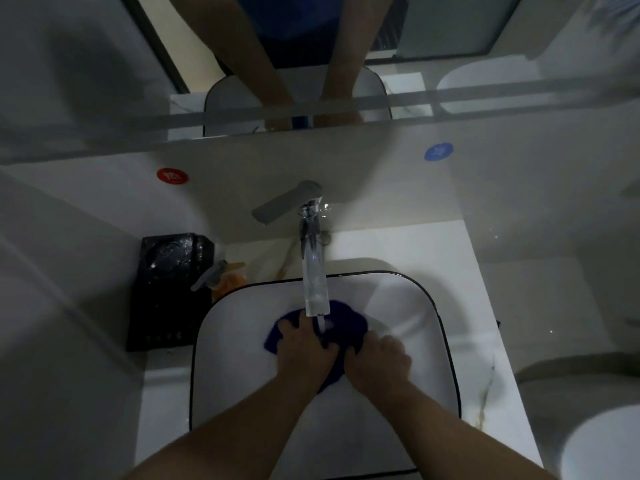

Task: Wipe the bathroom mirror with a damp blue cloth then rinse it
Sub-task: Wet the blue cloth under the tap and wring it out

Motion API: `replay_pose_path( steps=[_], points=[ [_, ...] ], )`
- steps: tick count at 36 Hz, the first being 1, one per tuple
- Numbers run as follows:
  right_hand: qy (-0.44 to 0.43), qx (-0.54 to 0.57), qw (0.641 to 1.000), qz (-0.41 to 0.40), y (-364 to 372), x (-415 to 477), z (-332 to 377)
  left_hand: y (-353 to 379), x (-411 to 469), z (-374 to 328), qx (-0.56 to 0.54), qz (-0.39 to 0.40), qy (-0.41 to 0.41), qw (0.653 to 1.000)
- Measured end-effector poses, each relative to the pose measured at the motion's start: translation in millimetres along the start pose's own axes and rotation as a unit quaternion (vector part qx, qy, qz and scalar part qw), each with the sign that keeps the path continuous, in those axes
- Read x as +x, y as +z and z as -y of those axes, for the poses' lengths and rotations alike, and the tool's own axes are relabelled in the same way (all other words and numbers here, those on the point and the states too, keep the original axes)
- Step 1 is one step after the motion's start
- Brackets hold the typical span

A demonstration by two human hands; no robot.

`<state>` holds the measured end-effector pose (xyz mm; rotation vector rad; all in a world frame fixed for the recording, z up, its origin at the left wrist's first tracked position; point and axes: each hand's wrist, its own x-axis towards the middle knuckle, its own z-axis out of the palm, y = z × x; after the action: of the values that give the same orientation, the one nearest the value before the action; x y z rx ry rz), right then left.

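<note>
The blue cloth (348,322) lies bunched in the white basin (235,341), under the chrome tap (314,271). A thin stream of water falls from the spout onto it. My left hand (304,348) grips the cloth's left part, fingers curled into the fabric. My right hand (379,362) grips its right part beside the left hand. The mirror (311,46) hangs above the basin and reflects both my arms.
A black soap holder (166,292) and an orange pump bottle (225,278) stand on the white counter (478,306) left of the basin. The tap's grey lever (287,202) points left. A red sticker (172,176) and a blue sticker (438,151) mark the backsplash. A toilet (602,445) sits at lower right.
</note>
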<state>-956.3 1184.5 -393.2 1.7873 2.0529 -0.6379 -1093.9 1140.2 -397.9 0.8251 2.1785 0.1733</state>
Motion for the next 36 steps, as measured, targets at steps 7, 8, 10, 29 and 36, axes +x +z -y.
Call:
replay_pose_path(
  steps=[7,8,10,29,36],
  points=[
    [-0.094,-0.069,0.993,0.027,53.5,24.1,-32.8,-7.8,25.2,-27.5,-0.137,0.080,0.090,0.983],
    [-0.093,-0.074,0.992,0.033,52.4,23.4,-31.9,-10.0,27.2,-23.3,-0.152,0.071,0.085,0.982],
    [-0.089,-0.048,0.995,0.019,28.4,12.3,-21.2,-11.6,32.0,-12.6,-0.197,0.040,0.041,0.979],
    [0.018,0.013,0.998,0.059,51.2,22.6,-30.2,8.8,-20.7,-2.3,-0.182,0.026,-0.088,0.979],
    [0.009,-0.026,0.999,0.027,42.2,21.9,-26.9,4.1,15.8,9.0,0.131,-0.025,0.110,0.985]
  ],
)
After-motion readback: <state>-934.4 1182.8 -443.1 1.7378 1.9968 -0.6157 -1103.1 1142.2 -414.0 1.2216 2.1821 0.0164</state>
